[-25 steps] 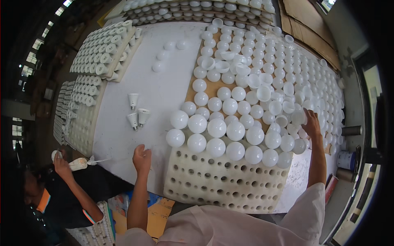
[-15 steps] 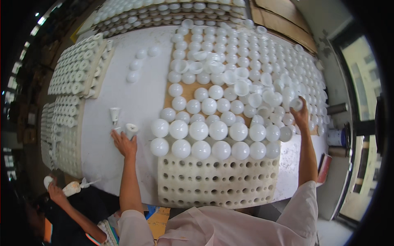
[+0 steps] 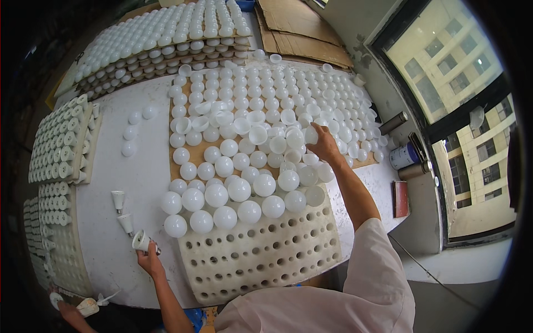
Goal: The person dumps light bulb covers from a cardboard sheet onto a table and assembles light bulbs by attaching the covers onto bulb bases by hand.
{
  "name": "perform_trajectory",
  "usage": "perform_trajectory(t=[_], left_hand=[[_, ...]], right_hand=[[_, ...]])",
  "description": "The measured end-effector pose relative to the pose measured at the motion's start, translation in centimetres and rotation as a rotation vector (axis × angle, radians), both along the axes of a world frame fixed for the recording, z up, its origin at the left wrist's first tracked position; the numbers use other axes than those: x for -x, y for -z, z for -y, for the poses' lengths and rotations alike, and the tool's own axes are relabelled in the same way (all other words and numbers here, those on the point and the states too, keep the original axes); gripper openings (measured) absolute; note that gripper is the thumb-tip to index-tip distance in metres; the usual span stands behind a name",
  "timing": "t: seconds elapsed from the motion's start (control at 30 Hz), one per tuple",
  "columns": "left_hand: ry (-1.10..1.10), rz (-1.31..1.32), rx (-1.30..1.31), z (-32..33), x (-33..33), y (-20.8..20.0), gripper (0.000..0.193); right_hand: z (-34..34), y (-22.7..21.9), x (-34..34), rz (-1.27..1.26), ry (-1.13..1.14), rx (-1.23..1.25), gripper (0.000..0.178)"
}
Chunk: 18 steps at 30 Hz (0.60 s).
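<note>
Beyond the tabletop's near left corner, another person's hand (image 3: pixel 72 316) is holding a white round piece (image 3: pixel 56 300), with a cream-coloured pouch (image 3: pixel 88 306) ending in a thin nozzle just beside it. At the near edge of the tabletop (image 3: pixel 105 261), a pale board with holes (image 3: pixel 261 269) is lying flat, its far part carrying two rows of glossy white domes (image 3: pixel 225 217).

To the left of that board, the left hand (image 3: pixel 150 262) is grasping a white lamp base (image 3: pixel 140 240) by its side, the open cup facing up and the metal screw end pointing right. Just beyond it, two more lamp bases (image 3: pixel 125 223) are lying on the tabletop, apart from any tray. Along the left edge, trays of lamp bases (image 3: pixel 61 141) are standing stacked.

Near the right edge, a red box (image 3: pixel 400 198) is resting. Farther in, the right hand (image 3: pixel 326 145) is pinching a translucent dome (image 3: pixel 311 135) above a brown sheet (image 3: pixel 194 157) crowded with domes, some tipped and showing their hollows.

Toward the far left corner, four loose domes (image 3: pixel 130 132) are sitting, and behind them stacked sheets of domes (image 3: pixel 166 39) are filling the far edge. To their right, flat cardboard (image 3: pixel 305 47) is lying.
</note>
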<state>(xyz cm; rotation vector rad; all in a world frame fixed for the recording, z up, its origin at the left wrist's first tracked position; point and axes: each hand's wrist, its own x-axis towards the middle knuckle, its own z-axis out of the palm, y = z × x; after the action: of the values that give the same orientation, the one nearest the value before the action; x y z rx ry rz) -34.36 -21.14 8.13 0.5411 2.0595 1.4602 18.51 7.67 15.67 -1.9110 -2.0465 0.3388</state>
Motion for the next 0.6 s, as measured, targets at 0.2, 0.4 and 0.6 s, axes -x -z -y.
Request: perform_trajectory(t=[0.2, 0.4, 0.6], left_hand=[[0.047, 0.367, -0.281, 9.3, -5.2, -4.3, 0.045], [0.399, 0.504, -0.254, 14.1, -11.4, -7.3, 0.041], [0.793, 0.478, -0.18, 14.2, -18.2, -11.3, 0.036]], right_hand=[[5.4, -2.8, -1.0, -0.072, 0.094, -0.092, 0.079], [14.2, -7.9, -0.9, -0.456, 0.275, -0.075, 0.07], [27.6, -4.1, 1.3, -1.102, -0.172, 0.167, 0.084]])
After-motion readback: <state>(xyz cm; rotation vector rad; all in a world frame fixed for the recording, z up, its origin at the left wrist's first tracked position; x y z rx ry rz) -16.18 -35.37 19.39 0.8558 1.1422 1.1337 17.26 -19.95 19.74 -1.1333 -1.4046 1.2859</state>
